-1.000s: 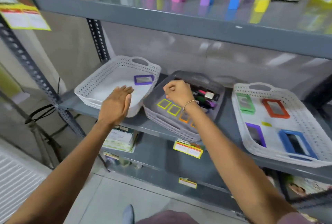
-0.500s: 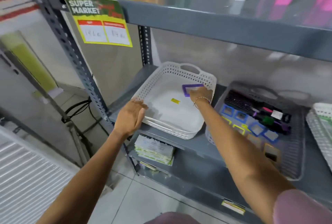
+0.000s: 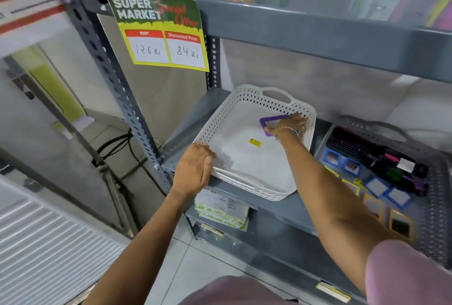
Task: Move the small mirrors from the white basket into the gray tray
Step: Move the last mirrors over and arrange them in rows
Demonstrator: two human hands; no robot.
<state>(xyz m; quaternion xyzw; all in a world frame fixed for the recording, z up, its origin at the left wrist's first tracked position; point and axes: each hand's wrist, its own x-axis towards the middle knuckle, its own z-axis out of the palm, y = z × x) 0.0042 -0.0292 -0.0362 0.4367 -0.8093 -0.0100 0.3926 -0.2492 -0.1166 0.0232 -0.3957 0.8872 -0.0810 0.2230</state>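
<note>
Setting: gray metal shelf (image 3: 274, 209) in a shop aisle carries the white basket (image 3: 247, 99); take that basket as your landmark, with a price sign (image 3: 159, 33) hung above and left of it.
Step in hand: you look to be picking up the last mirror in the basket, the purple-framed mirror (image 3: 269, 122), which lies at the basket's far right corner.
Right hand: your right hand (image 3: 289, 126) is curled over the mirror with fingers at its frame; whether the pinch has closed you cannot tell.
Left hand: your left hand (image 3: 195, 170) lies flat and open on the basket's near left rim, holding nothing, steadying it.
Other contents: only a yellow sticker (image 3: 255, 142) on the basket floor.
Gray tray (image 3: 437, 209): just right of the basket, already holding blue and yellow framed mirrors beside dark combs.
Next move: lift the mirror clear of the basket's right wall, carry it right, set it flat in a bare spot.
Hard to see: your palm covers the mirror's right half; the tray's right side is cut off and blurred.
</note>
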